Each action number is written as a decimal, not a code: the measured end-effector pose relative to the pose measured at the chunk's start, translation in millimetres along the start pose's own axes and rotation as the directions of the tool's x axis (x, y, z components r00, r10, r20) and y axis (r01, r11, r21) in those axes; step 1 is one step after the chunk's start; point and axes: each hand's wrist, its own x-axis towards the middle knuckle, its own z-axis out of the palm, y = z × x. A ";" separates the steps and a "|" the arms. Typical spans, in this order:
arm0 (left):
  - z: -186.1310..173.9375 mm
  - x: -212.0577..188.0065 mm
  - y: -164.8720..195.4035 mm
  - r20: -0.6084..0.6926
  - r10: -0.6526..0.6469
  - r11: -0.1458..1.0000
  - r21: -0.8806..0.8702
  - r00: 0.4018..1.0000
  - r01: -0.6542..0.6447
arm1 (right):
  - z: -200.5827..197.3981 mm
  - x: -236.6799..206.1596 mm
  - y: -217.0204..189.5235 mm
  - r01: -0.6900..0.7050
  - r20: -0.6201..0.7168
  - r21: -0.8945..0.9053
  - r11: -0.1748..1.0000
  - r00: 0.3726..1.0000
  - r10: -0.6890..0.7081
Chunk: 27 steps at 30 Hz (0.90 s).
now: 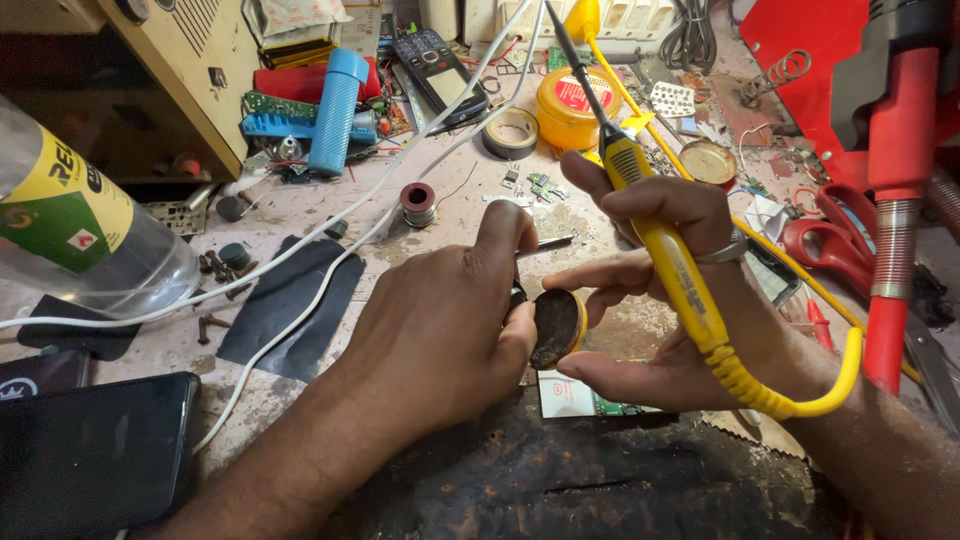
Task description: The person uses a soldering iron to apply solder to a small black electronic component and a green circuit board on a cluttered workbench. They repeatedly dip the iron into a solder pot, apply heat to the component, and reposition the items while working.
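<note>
Small round tin point(557, 328): gripped at its edges by left hand point(440, 330) and right hand point(660, 290); right also clasps yellow soldering iron point(672, 262). Solder spool point(418, 202) beyond; bare bench between.

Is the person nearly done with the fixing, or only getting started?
Looks early. Done: tools are laid out, with a solder spool on the bench. In hand: the right hand holds a yellow soldering iron, tip up, and a small round tin; the left hand works at that tin. Left: no solder joint shows yet.
</note>
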 end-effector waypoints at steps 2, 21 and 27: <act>0.4 0.0 0.4 -0.009 0.019 1.000 0.006 1.000 -0.019 | 1.1 0.1 0.2 -0.019 -0.006 -0.021 1.000 1.000 0.019; 5.6 -0.4 -1.9 -0.022 0.005 1.000 -0.007 1.000 -0.005 | 5.4 -1.1 1.2 0.007 -0.009 0.024 1.000 1.000 -0.007; 8.0 -0.9 -2.1 -0.017 0.023 0.999 0.031 1.000 -0.022 | 6.2 -1.7 3.9 0.020 0.002 0.034 0.999 1.000 -0.020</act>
